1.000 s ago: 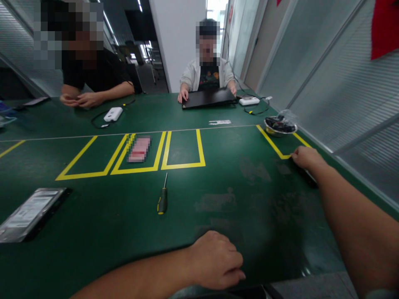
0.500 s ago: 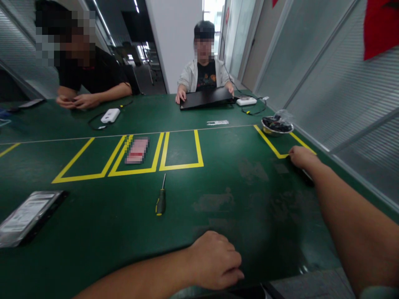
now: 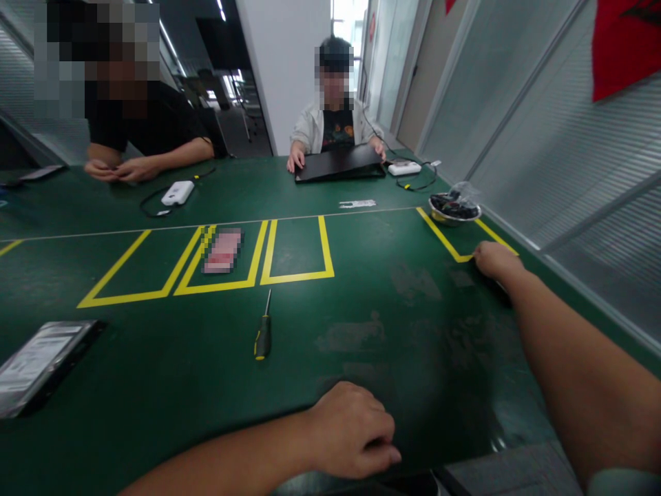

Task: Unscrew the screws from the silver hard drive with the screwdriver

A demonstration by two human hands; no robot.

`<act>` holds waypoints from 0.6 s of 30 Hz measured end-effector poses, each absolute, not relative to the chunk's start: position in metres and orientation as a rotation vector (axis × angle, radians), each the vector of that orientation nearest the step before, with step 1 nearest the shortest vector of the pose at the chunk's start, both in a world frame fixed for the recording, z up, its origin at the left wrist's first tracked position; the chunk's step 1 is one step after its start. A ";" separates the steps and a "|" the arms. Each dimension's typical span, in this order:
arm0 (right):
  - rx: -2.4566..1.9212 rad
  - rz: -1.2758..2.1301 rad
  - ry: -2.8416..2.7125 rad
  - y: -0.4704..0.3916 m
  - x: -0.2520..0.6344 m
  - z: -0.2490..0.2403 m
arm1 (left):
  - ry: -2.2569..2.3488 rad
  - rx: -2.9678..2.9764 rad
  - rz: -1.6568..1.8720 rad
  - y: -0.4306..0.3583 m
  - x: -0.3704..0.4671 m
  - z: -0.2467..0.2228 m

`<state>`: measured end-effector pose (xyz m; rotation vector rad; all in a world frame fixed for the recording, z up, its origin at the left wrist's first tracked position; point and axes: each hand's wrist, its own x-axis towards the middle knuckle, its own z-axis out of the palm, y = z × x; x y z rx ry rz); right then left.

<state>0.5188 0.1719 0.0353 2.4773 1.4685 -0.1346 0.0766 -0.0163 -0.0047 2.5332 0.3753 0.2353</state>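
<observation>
Near the front edge of the green table, my left hand rests with its fingers curled in a loose fist and nothing visible in it. My right hand reaches far out to the right, by the corner of a yellow tape outline. Its fingers are closed at the edge of a dark flat object, mostly hidden under the hand and wrist. A screwdriver with a dark green and yellow handle lies at mid-table, its tip pointing away from me.
Beyond my right hand stands a metal bowl of dark items and clear plastic. A hard drive lies at left. A blurred pink item sits inside yellow tape. Across the table, one person holds a black panel; another sits at left.
The whole view has shifted slightly. My right hand stays by the tape corner, with less of the dark object showing. My left hand stays put, with a slightly wider gap above the thumb.
</observation>
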 end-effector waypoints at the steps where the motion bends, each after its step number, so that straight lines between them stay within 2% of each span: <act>1: 2.471 -0.138 1.481 0.172 0.519 0.035 | 0.377 2.528 0.245 -0.016 0.076 -0.005; 18: 2.432 -0.108 1.548 0.170 0.521 0.035 | 0.352 2.545 0.248 -0.017 0.076 -0.009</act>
